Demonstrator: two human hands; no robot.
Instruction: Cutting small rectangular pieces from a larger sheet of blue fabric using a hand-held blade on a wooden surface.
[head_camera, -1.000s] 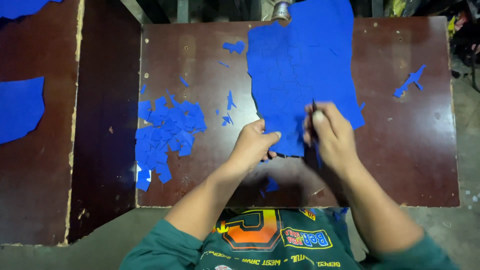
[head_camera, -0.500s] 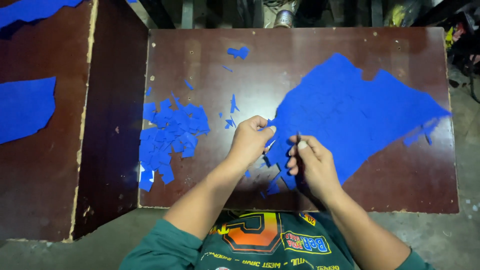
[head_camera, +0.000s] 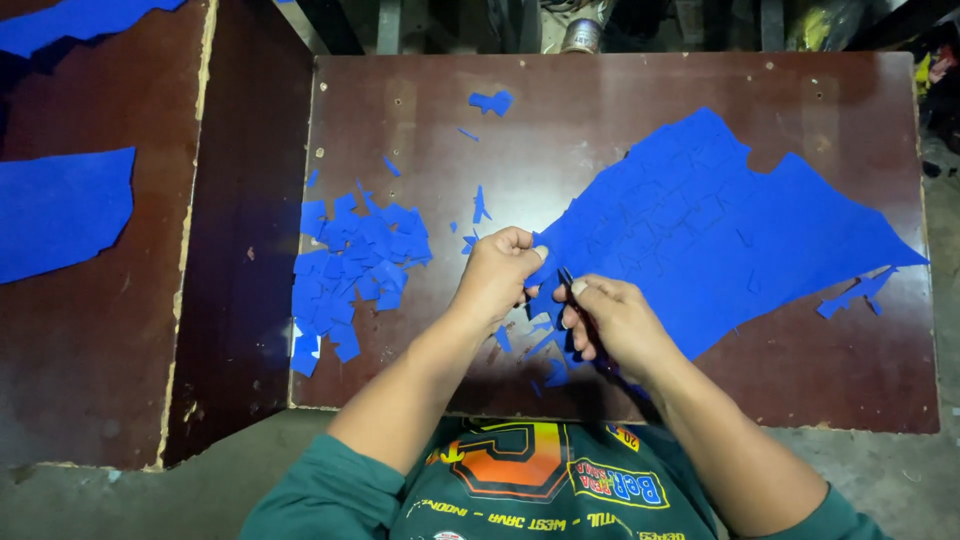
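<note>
A large blue sheet (head_camera: 720, 235) lies across the right half of the dark brown table (head_camera: 620, 100), its edges jagged where pieces are cut out. My left hand (head_camera: 497, 275) pinches the sheet's near left corner between thumb and fingers. My right hand (head_camera: 615, 320) is closed around a small dark cutting tool (head_camera: 568, 282), whose tip meets the sheet's edge just beside my left thumb. Small blue offcuts (head_camera: 545, 350) lie under and between my hands.
A pile of several cut blue pieces (head_camera: 350, 265) lies on the table's left part. Stray scraps (head_camera: 492, 100) sit near the far edge, and a strip (head_camera: 855, 292) at the right. A second table at the left carries more blue sheets (head_camera: 60, 210).
The big sheet has swung from pointing away from me to lying out to the right. Both hands moved slightly nearer to me and closer together.
</note>
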